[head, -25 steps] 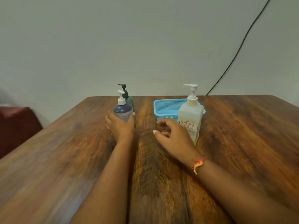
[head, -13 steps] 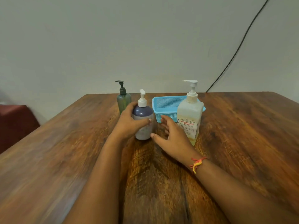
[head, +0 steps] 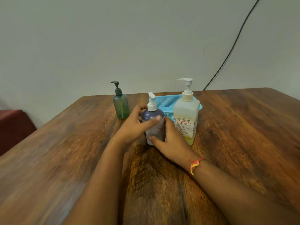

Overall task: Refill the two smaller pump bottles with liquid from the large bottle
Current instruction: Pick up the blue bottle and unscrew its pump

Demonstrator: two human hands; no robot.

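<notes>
right hand (head: 172, 141) newly round the smooth purple bottle (head: 150, 114), left hand (head: 131, 127) still curled round it

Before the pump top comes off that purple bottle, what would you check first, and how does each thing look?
1. Is the purple bottle upright: ok.
2. Do the left hand and right hand both grip it: ok.
3. Is its pump top off for filling: not ok, it is fitted.
4. Is the large bottle upright and close beside the right hand: ok.
5. Is there enough liquid in the large bottle: cannot tell.
6. Does the green bottle stand apart from the hands: ok.
</notes>
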